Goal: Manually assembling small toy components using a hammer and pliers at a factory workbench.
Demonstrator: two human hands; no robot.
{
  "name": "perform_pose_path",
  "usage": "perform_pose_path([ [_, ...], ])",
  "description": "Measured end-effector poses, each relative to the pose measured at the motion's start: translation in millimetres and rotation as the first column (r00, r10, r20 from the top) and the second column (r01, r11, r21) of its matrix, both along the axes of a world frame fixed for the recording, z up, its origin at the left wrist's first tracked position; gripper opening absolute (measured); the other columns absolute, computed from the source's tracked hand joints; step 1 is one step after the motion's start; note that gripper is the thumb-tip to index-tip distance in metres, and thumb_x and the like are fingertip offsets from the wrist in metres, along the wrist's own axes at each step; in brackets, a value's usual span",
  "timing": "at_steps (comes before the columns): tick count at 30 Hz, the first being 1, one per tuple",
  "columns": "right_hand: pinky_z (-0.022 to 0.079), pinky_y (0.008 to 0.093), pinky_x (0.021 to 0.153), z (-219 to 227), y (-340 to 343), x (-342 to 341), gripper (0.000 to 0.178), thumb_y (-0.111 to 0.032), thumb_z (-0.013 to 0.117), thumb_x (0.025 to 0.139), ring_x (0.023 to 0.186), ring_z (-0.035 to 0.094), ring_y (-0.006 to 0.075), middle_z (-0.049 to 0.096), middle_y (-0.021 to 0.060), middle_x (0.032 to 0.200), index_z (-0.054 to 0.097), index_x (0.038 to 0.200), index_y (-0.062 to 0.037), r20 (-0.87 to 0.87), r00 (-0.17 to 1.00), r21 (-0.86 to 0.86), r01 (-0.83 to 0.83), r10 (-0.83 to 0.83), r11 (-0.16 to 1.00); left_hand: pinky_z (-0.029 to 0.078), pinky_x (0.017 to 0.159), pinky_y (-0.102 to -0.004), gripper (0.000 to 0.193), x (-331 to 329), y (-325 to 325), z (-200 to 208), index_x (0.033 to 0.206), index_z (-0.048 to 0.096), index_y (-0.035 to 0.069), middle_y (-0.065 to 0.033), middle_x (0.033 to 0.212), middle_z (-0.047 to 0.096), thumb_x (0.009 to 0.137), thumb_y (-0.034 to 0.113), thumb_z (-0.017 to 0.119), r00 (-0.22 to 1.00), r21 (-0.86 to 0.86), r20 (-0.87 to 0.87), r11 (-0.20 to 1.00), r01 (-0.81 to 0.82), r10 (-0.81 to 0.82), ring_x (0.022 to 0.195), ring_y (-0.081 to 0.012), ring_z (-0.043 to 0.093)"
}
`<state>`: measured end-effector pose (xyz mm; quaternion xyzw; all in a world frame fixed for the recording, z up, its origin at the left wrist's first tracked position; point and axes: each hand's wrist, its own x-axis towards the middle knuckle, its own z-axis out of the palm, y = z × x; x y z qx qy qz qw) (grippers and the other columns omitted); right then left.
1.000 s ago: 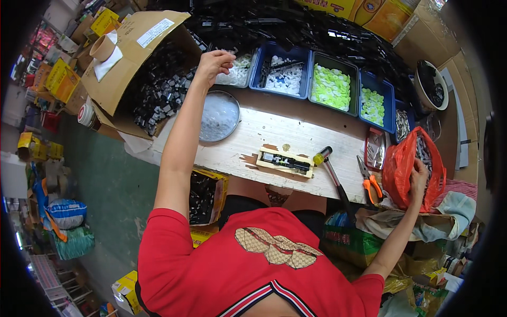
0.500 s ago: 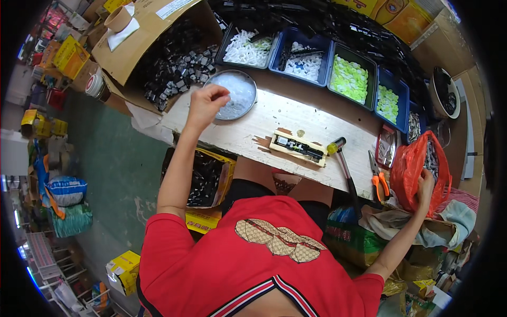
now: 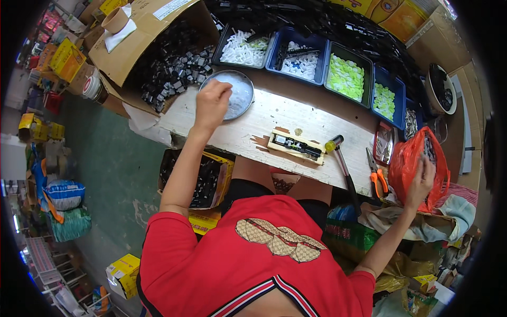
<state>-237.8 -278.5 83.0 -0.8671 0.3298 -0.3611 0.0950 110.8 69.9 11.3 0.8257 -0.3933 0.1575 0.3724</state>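
Note:
My left hand [image 3: 212,107] is over the round metal tin [image 3: 251,100], which has clear or whitish contents. Its fingertips are pinched together, and I cannot make out what is between them. At the far right, my right hand [image 3: 422,180] is at the red plastic bag [image 3: 404,171], fingers drawn together in front of the bag's mouth; anything in them is too small to tell. Greyish small parts show inside the bag. Between my hands, a cream-coloured fixture [image 3: 280,146] lies on the worktable, holding a black mechanism [image 3: 306,148] with white and green bits.
A hammer [image 3: 343,161] and orange-handled pliers [image 3: 376,177] lie right of the fixture. Blue bins [image 3: 323,79] of white and lime-green parts line the back. A cardboard box [image 3: 124,58] of black-and-silver parts stands at left. A red tray [image 3: 384,142] holds metal pieces.
My right hand has shifted up and its fingers now show in front of the bag's opening. My left hand stays over the tin, turned slightly, still pinched.

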Motion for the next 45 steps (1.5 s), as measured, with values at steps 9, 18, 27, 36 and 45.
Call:
perform_pose_path([
  [9,0.038,0.0290,0.064,-36.4,130.3,121.4,0.019,-0.006,0.068,0.069,0.070,0.052,0.0190,0.059,0.0055,0.078,0.063,0.087,-0.0054,0.033,0.755,0.125,-0.653,0.655,0.747,0.046,0.052,-0.0214,0.015,-43.3,-14.9,20.9,0.091,0.062,-0.003,-0.0060,0.072,0.060,0.079,0.004,0.061,0.298,-0.558,-0.810,0.820,-0.128,-0.505,0.062,-0.0102,0.057],
  [18,0.032,0.0308,0.061,-36.9,153.8,148.7,0.014,-0.012,0.066,0.071,0.065,0.051,0.0170,0.055,0.0022,0.070,0.060,0.083,-0.0076,0.112,0.717,0.097,-0.697,0.688,0.711,0.046,0.055,-0.0211,0.011,-67.6,-36.0,24.2,0.088,0.064,-0.002,-0.0037,0.075,0.060,0.079,0.002,0.061,0.417,-0.600,-0.701,0.794,0.093,-0.579,0.065,-0.0096,0.057],
  [27,0.030,0.0311,0.060,-31.9,161.4,145.9,0.012,-0.013,0.065,0.071,0.060,0.050,0.0168,0.054,0.0016,0.065,0.060,0.080,-0.0067,0.102,0.751,0.164,-0.660,0.653,0.734,0.044,0.054,-0.0247,0.015,-88.6,-43.0,32.8,0.085,0.063,-0.002,-0.0103,0.076,0.058,0.071,-0.006,0.062,0.917,-0.303,-0.132,0.896,0.324,-0.376,0.066,-0.0186,0.058],
  [36,0.030,0.0315,0.061,-38.5,154.2,144.2,0.011,-0.013,0.065,0.071,0.060,0.050,0.0168,0.053,0.0012,0.065,0.061,0.080,-0.0075,0.113,0.747,0.156,-0.665,0.656,0.730,0.046,0.052,-0.0236,0.010,-84.0,-37.2,32.6,0.084,0.062,-0.004,-0.0087,0.078,0.059,0.074,-0.005,0.060,0.726,-0.425,-0.462,0.846,0.323,-0.509,0.062,-0.0150,0.058],
  [45,0.032,0.0314,0.062,-53.3,157.6,133.2,0.017,-0.006,0.063,0.068,0.063,0.050,0.0161,0.055,0.0009,0.072,0.060,0.084,-0.0085,0.023,0.683,-0.227,-0.708,0.730,0.669,0.047,0.042,-0.0215,0.016,-74.3,-42.7,27.2,0.088,0.062,-0.004,-0.0065,0.065,0.058,0.076,0.007,0.062,-0.154,-0.453,-0.883,0.890,0.041,-0.443,0.052,-0.0098,0.057],
])
